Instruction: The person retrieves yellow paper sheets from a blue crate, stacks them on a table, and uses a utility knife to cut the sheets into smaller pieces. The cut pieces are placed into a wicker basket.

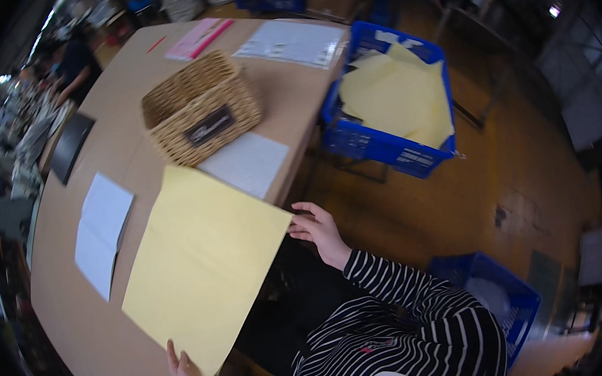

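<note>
The person's right hand (320,235) is holding the yellow sheet (207,262) at its right corner, with the fingertips meeting that corner and the palm staying outside the outline. The left hand (182,367) is placing its fingers over the near edge; whether it is pinching or only resting cannot be determined. The sheet is thus lying between both hands, covering part of the brown surface (62,262) and extending past its right edge. The far corner is pointing toward the base of the wicker basket (199,111), which is standing on the surface and carrying a dark label. A folded white paper (104,232) is lying to the left of the sheet. A blue crate (392,159) beyond the right hand is containing more yellow sheets (395,95).
</note>
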Available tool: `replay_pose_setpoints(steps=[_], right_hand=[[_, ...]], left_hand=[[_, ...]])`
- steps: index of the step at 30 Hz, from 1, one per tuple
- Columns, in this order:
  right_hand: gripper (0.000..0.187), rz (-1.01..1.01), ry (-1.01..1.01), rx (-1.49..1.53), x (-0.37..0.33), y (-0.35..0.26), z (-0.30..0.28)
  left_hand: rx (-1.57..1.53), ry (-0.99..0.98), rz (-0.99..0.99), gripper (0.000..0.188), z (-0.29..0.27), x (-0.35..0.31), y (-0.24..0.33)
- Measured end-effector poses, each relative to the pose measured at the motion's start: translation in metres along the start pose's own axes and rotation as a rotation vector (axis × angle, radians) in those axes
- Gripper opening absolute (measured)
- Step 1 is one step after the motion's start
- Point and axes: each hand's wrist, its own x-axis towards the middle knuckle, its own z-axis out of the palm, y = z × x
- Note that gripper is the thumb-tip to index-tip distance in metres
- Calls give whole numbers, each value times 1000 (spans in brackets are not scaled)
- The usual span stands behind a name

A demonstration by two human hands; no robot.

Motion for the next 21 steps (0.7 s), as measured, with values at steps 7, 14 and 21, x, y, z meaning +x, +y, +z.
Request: replay_pose_setpoints(steps=[7, 14, 21], right_hand=[[36, -696, 418, -523, 73, -110, -149], [62, -345, 783, -603, 129, -198, -340], [69, 145, 857, -1357, 151, -178, -394]], left_hand=[[319, -107, 31, 48, -4, -7, 34], [585, 2, -115, 48, -1, 6, 69], [699, -75, -142, 48, 20, 16, 86]])
